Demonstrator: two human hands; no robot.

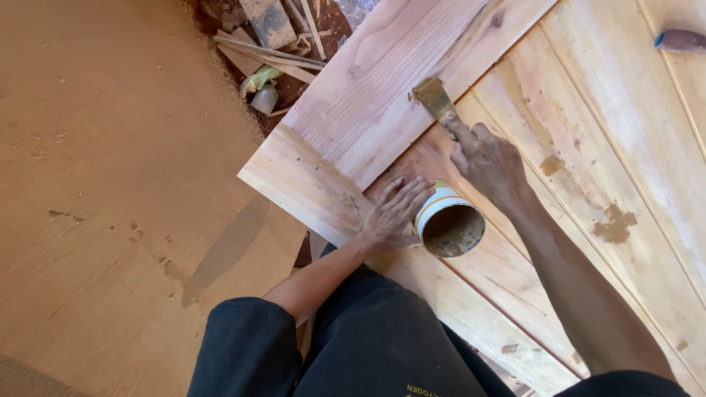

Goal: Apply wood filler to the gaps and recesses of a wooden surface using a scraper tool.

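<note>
My right hand (489,158) grips a putty knife (435,99) smeared with brown filler, its blade pressed on a seam of the wooden door panel (382,95). My left hand (396,213) rests flat on the wood, fingers spread, touching the side of an open white tin (448,224) of brown filler that stands on the panel. Brown filler patches (614,224) dot the boards to the right.
A sawdust-covered floor (110,184) spreads to the left. Wood offcuts and scraps (272,44) lie piled at the top, past the panel's corner. A dark-handled tool (680,40) lies on the boards at the top right. My dark trousers fill the bottom.
</note>
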